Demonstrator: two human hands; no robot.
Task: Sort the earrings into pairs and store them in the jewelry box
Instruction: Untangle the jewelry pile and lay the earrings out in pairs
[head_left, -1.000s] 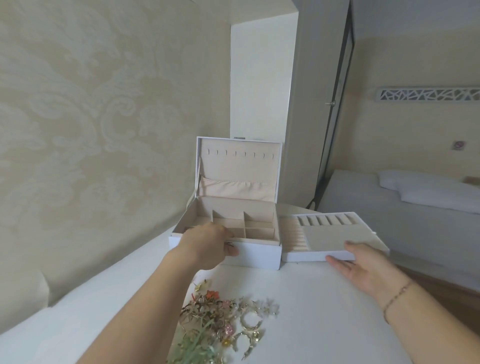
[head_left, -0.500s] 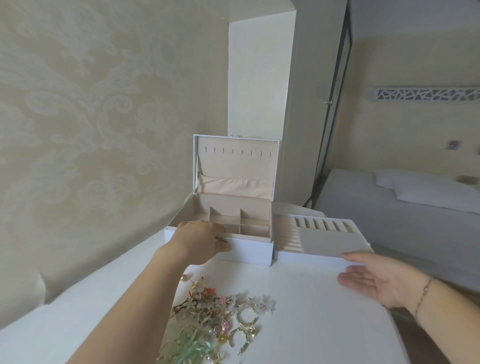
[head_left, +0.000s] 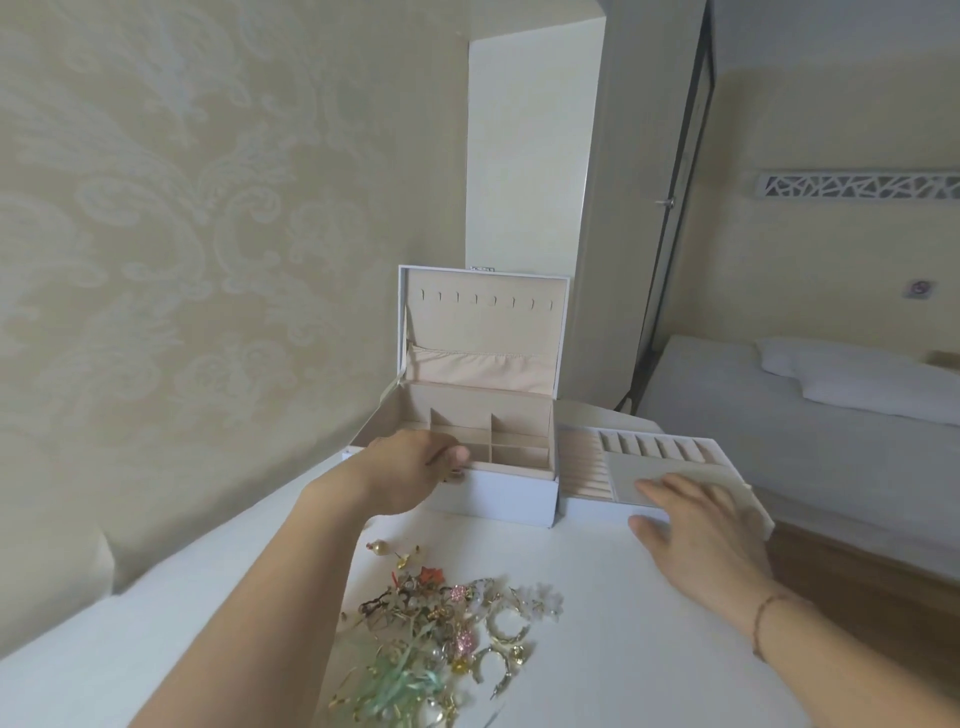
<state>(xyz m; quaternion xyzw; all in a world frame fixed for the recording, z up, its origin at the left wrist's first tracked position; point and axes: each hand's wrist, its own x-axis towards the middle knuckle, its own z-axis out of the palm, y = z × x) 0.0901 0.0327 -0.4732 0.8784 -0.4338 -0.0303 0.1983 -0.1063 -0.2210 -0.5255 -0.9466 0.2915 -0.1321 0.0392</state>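
Observation:
A white jewelry box (head_left: 498, 501) stands open on the white table, its lid upright and beige compartments showing. My left hand (head_left: 410, 470) grips the box's front left rim, thumb curled over the edge. Right of the box lies its removable beige tray (head_left: 649, 452) with ring slots. My right hand (head_left: 701, 525) lies on the tray's near right part, fingers flat on top and thumb along its front edge. A tangled heap of earrings (head_left: 441, 634) lies on the table near me, between my forearms.
The white table (head_left: 623, 649) ends at a patterned wall on the left. A bed with white pillows (head_left: 857, 384) stands beyond the table's right edge, over a wooden floor (head_left: 857, 561). A door frame rises behind the box.
My right hand was lifted palm-up beside the tray half a second ago; it now lies palm-down on the tray. My left hand stays on the box rim.

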